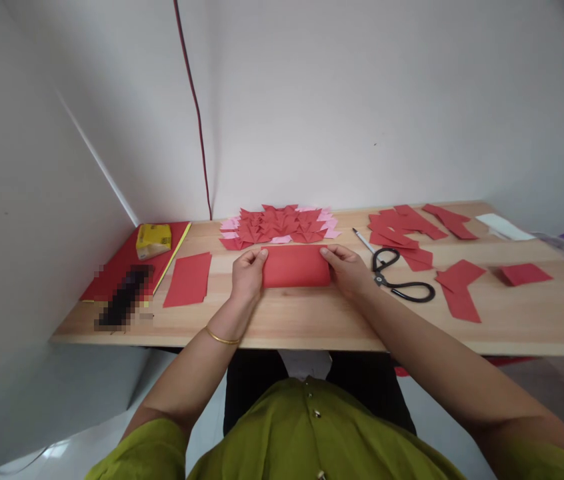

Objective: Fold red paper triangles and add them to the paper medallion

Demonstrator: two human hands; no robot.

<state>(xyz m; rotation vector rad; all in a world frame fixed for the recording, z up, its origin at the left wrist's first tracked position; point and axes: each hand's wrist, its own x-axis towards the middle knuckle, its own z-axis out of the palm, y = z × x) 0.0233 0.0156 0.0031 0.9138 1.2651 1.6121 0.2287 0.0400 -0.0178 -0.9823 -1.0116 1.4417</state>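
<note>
Between my two hands a red sheet of paper (296, 268) is held level, its long side running left to right. My left hand (249, 272) pinches its left end, thumb on top and fingers curled beneath. At the opposite end my right hand (346, 268) grips it the same way. Just behind the sheet, folded red and pink paper pieces (279, 225) are grouped in rows. Black-handled scissors (382, 280) lie right of my right hand, close to a pen (363, 240). A stack of red paper (188, 280) rests left of my left hand.
Red paper strips (402, 227) are scattered at the back right, with more red pieces (462, 290) nearer the front. On the left, a yellow packet (154, 240) sits on a larger red sheet (112, 267). A white item (505, 227) lies far right. The wall (362, 133) stands behind the table.
</note>
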